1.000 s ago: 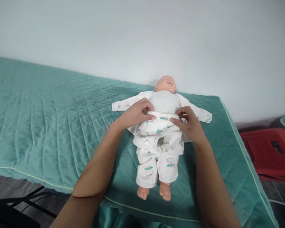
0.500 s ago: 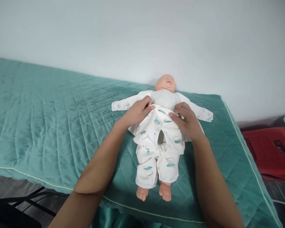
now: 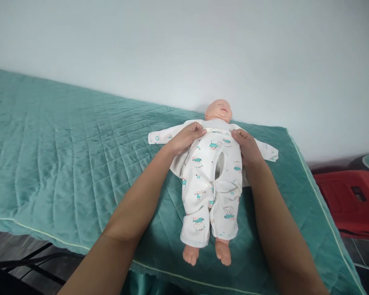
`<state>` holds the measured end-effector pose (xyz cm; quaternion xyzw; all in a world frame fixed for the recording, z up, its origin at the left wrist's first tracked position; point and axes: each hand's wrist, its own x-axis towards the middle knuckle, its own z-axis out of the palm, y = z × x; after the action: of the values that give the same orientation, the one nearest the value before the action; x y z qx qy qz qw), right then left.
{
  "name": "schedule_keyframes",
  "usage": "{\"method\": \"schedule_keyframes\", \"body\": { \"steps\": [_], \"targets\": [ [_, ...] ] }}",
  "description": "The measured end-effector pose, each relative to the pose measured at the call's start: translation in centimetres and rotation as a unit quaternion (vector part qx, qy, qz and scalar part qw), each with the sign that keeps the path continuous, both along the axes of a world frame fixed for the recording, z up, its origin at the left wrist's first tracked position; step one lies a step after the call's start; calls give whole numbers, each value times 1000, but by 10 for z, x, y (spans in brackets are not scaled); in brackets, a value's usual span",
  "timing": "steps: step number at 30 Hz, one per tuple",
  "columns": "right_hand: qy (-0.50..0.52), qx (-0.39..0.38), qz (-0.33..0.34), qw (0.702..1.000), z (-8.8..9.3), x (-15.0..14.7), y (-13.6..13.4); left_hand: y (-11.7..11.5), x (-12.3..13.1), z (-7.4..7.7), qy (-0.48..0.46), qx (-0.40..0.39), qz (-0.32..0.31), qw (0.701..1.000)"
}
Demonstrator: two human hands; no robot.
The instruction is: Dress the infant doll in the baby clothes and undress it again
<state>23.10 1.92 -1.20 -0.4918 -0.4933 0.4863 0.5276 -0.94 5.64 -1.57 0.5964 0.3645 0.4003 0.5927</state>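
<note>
A baby doll (image 3: 218,110) lies on its back, head toward the wall and bare feet toward me. White printed pants (image 3: 203,172) cover its legs, with an open slit at the crotch. Their waistband is stretched up over the grey torso to the chest. My left hand (image 3: 189,137) pinches the waistband at its left end, and my right hand (image 3: 246,144) grips the right end. Beneath the doll a matching white jacket (image 3: 160,136) lies spread open, its sleeves out to both sides.
A green quilted cover (image 3: 74,164) drapes the bed under the doll. A pale wall (image 3: 172,49) rises behind it. Off the right edge there is a red plastic object (image 3: 350,200), and dark metal legs (image 3: 27,260) show at lower left.
Both hands have pulled the waistband higher, from the belly to the chest. The pants legs look straighter and less bunched. The doll appears slightly further right in view.
</note>
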Motion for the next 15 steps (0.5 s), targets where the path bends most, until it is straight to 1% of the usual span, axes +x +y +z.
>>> {"method": "schedule_keyframes", "body": {
  "steps": [2,4,7,9,12,15],
  "targets": [
    [52,-24,-20,998,-2,3,-2,-3,-5,-1,-24,-19,0,1000],
    [80,-31,-39,996,-4,7,-4,-4,-10,-3,-45,-43,14,998],
    [101,-20,-58,993,-5,13,-7,-4,-15,-7,-57,-55,53,995],
    [108,-7,-60,992,-6,16,-10,-5,-18,-9,-55,-60,57,995],
    [87,-2,-48,995,-10,21,-15,-10,-24,-12,-34,-70,26,997],
    [42,-5,-48,998,-14,26,-22,-16,-33,-14,6,-53,-22,998]
  ]
}}
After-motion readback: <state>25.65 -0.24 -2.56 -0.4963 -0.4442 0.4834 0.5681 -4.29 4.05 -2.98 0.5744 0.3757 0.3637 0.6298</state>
